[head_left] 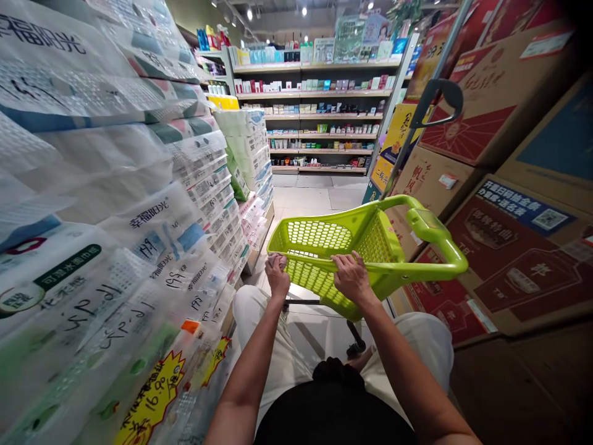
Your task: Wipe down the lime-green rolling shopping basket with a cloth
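By the right grip (pixel 351 277), the near rim of the green cart (pixel 386 271) is clasped; its long axis is laid crosswise, handle (pixel 426 224) rightward. A cloth (pixel 273 258) (pinkish, crumpled) is held in the left grip (pixel 278 277), at the other end.

the right hand (pixel 351 275) meets the smooth, faintly glossy plastic of the shopping cart (pixel 382 281); bunched in the left hand (pixel 278 281) is what looks like soft, matt cloth (pixel 276 259). left of the grip, packs (pixel 152 216) shine in crinkled plastic film; right of it, cartons (pixel 482 105) show printed cardboard. beyond, floor tiles (pixel 308 196) look smooth, softly glossy.
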A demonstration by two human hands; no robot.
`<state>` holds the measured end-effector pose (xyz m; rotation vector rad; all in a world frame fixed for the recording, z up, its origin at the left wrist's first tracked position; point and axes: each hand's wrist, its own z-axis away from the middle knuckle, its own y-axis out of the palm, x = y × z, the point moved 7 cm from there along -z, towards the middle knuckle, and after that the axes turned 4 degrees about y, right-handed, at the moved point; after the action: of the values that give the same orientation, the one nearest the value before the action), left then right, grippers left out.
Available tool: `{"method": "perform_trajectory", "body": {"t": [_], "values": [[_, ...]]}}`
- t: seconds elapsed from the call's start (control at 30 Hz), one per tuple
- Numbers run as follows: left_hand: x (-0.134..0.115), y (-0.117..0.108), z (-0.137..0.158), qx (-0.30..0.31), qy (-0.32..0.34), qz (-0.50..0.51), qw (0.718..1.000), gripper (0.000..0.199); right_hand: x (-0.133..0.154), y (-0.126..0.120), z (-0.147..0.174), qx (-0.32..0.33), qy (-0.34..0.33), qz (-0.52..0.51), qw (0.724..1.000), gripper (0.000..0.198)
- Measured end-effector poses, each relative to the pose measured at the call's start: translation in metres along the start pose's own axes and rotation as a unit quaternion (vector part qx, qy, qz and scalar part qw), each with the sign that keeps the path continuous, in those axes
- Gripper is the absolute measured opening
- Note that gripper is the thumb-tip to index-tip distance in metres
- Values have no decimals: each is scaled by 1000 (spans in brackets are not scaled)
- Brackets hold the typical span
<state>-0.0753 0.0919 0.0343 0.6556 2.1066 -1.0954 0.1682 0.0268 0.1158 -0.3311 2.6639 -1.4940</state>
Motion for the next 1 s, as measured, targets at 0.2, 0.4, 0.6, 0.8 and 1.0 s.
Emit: {"method": "perform_trajectory", "body": {"t": [0.2, 0.4, 0.6, 0.8, 1.0], "values": [[-51, 32, 34, 71, 83, 41, 993, 60, -22, -16, 6, 18, 19, 16, 1000, 42], [-86, 55, 58, 73, 77, 81, 991, 60, -44, -29, 14, 40, 26, 32, 998, 44], [-107, 63, 73, 62, 61, 101, 991, 60, -59, -47, 18, 37, 14, 30, 999, 46], [-154, 81, 99, 115, 119, 154, 974, 60, -101, -88, 28, -56, 55, 59, 995, 46], [-206, 93, 122, 158, 170, 172, 957, 62, -137, -111, 44, -101, 82, 62, 990, 49]]}}
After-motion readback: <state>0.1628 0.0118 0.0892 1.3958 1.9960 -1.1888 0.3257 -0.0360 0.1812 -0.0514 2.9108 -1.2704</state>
